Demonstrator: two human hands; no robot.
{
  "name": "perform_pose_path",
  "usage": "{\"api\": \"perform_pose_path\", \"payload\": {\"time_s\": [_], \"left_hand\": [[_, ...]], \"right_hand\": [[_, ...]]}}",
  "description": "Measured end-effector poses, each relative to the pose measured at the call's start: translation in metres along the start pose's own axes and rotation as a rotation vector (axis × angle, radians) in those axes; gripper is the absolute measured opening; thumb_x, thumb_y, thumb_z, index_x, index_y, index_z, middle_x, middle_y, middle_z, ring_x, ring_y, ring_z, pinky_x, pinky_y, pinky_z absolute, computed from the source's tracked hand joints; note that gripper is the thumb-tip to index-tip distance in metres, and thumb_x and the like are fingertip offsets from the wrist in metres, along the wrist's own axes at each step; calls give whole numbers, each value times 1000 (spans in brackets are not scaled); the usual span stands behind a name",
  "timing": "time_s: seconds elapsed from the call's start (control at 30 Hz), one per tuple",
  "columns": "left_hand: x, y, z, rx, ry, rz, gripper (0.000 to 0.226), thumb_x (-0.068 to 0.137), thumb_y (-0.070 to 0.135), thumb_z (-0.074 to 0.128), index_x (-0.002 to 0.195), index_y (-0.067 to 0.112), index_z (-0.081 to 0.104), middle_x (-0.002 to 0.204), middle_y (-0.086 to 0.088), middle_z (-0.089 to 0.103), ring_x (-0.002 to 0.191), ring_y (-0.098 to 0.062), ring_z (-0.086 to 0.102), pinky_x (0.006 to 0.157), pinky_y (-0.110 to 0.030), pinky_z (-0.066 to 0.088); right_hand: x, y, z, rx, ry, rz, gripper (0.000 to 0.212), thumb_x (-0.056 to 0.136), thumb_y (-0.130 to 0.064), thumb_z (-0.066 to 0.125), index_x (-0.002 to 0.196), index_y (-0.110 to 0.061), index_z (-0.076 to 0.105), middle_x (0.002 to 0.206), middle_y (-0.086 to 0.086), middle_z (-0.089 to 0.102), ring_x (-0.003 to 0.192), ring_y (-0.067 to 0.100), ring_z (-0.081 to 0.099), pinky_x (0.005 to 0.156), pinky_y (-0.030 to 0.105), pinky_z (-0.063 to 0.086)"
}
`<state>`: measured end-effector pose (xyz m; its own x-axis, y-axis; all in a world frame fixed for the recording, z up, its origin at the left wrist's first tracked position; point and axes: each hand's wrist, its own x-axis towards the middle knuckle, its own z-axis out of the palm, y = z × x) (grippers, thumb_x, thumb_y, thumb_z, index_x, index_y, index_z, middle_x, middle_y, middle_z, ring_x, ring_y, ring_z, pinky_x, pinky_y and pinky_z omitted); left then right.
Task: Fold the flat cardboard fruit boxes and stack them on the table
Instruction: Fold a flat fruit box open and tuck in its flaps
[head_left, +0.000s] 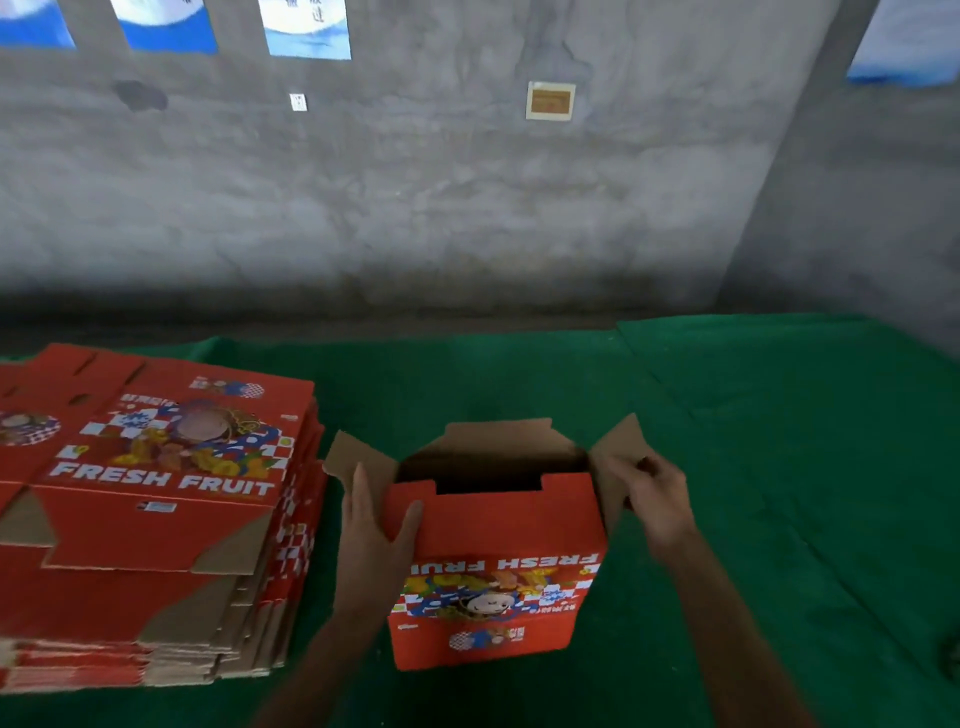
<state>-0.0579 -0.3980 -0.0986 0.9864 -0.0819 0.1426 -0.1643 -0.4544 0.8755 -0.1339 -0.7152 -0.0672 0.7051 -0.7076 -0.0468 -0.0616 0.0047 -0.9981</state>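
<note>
A red "FRESH FRUIT" cardboard box (498, 587) stands opened up on the green table, upside down with its print inverted and its brown flaps spread at the top. My left hand (376, 525) lies flat against the box's left corner, fingers straight along the left flap and thumb on the red front. My right hand (657, 499) pinches the brown right flap (615, 457), fingers curled on it. A tall stack of flat red boxes (156, 499) lies to the left of the box.
The green cloth table (753, 441) stretches to the right and behind the box. A grey concrete wall (415, 208) with posters rises behind the table's far edge. A dark object (950, 654) shows at the right frame border.
</note>
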Motion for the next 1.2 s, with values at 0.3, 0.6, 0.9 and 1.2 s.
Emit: {"api": "perform_pose_path", "payload": {"time_s": [0.3,0.6,0.9,1.2], "left_hand": [[9,5,24,308,41,594,55,104,15,46,158,22,36,166,8,27,147,-16,35,112,-41,39],[34,-10,18,299,-16,595,51,91,14,50,141,23,50,142,6,50,125,-19,48,101,-49,50],[51,-10,20,204,-69,611,57,101,13,44,157,21,39,157,6,37,136,-19,42,109,-43,46],[56,-30,31,383,-240,470,55,98,62,50,142,31,58,164,18,26,154,2,9,118,-35,31]], "right_hand": [[-19,24,5,-285,-210,-506,86,90,7,62,158,-35,31,158,-17,34,148,1,30,117,18,31],[-17,39,32,-475,-229,-588,39,92,-66,59,124,-44,56,135,-24,46,133,1,43,104,23,39],[42,-17,63,-328,-459,-308,20,84,-53,78,99,-40,75,100,-16,74,92,5,70,74,17,54],[71,5,86,-588,-170,-333,63,80,-82,60,115,-30,68,106,-17,69,99,9,66,83,34,53]]}}
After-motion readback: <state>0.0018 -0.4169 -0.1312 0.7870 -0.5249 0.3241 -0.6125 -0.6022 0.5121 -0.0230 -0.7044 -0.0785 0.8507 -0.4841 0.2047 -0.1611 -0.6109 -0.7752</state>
